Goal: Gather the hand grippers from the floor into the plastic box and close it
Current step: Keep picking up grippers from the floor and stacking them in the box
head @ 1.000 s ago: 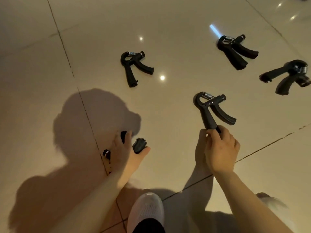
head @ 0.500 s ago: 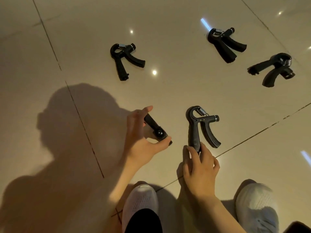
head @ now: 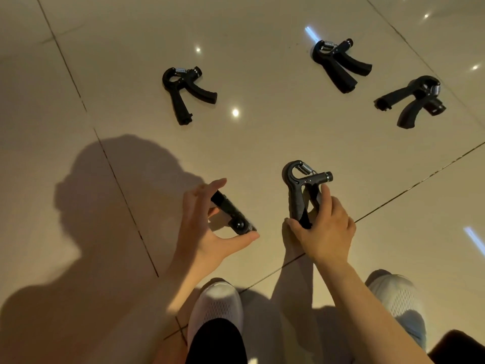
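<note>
— What's over on the left?

— Mostly the person's shadow (head: 86, 232) across the glossy tiled floor (head: 262, 132). Next comes the left hand (head: 207, 229), holding a black hand gripper (head: 232, 215) low above the tiles; the thumb tip touches its knob end and the fingers reach over the handle, forefinger stretched out nearly straight.

— And beyond it?

— A second gripper (head: 185, 93) lies flat on the floor, spring end away from the person, well apart from the hands.

— The other hand?

— The right hand (head: 324, 232) is wrapped round the two handles of another gripper (head: 301, 190), standing it up with the spring loop on top; the thumb presses one handle and the fingers curl over the other.

— Farther right?

— Two more on the tiles: one (head: 338, 65) far back, and one (head: 413, 99) near the right edge, close together but not touching.

— Anything near you?

— White shoes (head: 215, 308) at the bottom. I can't see any plastic box from here.
</note>
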Tool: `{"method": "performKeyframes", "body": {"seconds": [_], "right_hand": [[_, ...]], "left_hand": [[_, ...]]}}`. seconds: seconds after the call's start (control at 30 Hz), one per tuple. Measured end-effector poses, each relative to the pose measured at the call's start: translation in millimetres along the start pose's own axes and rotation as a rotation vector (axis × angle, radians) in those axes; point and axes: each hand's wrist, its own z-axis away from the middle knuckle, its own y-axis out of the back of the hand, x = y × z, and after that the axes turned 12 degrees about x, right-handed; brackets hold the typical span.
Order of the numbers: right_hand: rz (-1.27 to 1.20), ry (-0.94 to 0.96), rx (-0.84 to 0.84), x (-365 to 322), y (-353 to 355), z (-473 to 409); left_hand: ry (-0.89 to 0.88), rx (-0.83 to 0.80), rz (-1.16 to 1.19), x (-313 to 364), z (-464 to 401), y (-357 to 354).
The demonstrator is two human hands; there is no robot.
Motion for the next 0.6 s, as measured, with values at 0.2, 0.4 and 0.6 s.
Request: {"method": "performKeyframes", "body": {"seconds": [0.2,0.4,0.6], "right_hand": [[0.009,0.089,-0.024,7.9,2.6,19.4],[-0.115,0.266,0.029,11.9,60.8,35.2],[-0.096,0.473,-0.061,31.6,185.0,59.3]], "left_hand": [[-0.071,0.049,-0.07,9.8,28.1,11.5],[-0.126,0.124,-0.096,29.7,72.3,11.1],[-0.071,0.021,-0.067,83.8,120.4,19.3]]}}
